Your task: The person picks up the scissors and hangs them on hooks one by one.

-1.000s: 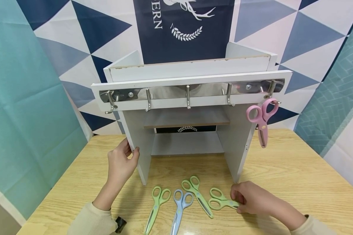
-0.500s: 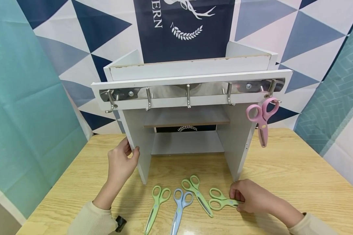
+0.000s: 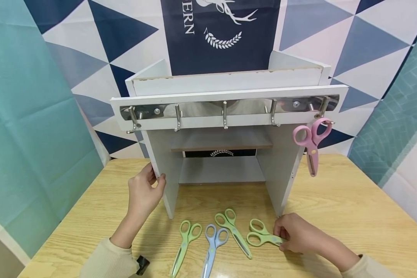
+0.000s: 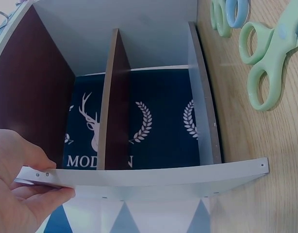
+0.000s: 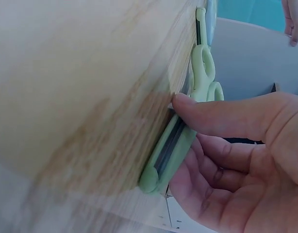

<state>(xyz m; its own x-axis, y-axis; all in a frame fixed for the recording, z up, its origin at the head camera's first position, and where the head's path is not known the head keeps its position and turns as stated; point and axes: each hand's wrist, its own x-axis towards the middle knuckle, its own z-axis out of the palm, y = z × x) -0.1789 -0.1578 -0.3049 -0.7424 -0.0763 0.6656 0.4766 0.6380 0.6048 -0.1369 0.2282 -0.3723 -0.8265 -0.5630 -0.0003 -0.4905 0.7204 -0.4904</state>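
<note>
A white panel (image 3: 168, 170) is gripped by the left hand (image 3: 144, 195); at the tabletop (image 3: 337, 193), the rightmost green scissors (image 3: 265, 236) are pinched by the right hand (image 3: 297, 235) at the blades (image 5: 169, 143), probably the best hold for something light and stiff.

The sleeves (image 3: 108, 260) are beige, the left with a black piece (image 3: 143, 265), possibly a strap.

Back: triangle-patterned backdrop (image 3: 312, 31) with navy deer panel (image 3: 222, 54) | left: plain teal cloth (image 3: 38, 127) | below: wood-grain table (image 3: 340, 200)
</note>
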